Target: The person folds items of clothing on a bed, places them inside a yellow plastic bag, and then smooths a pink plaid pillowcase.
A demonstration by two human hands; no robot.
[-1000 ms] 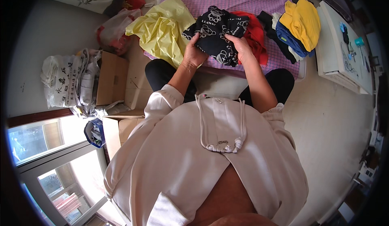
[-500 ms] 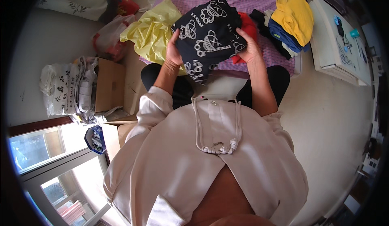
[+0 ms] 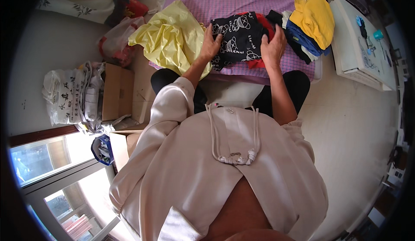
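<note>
A black garment (image 3: 237, 42) with white cartoon-bear prints lies folded on the purple checked bed cover (image 3: 203, 1). Beneath it, red cloth (image 3: 256, 64) shows along the right and lower edges. My left hand (image 3: 210, 46) rests at the garment's left edge, fingers stretched out and thumb spread over the cloth. At the right side is my right hand (image 3: 273, 50), open, with its fingers pointing away and its thumb apart beside the print. Crumpled yellow cloth (image 3: 168, 36) spreads just left of my left hand.
Right of my right hand stands a stack of folded clothes with a yellow garment (image 3: 313, 18) on top. Beyond it is a white cabinet (image 3: 361, 46) with cables and small items. A cardboard box (image 3: 119, 92) and plastic bags (image 3: 65, 96) stand at the left.
The black garment, held up between both hands before, has come down onto the red cloth on the bed. Both hands moved right with it and their fingers have loosened.
</note>
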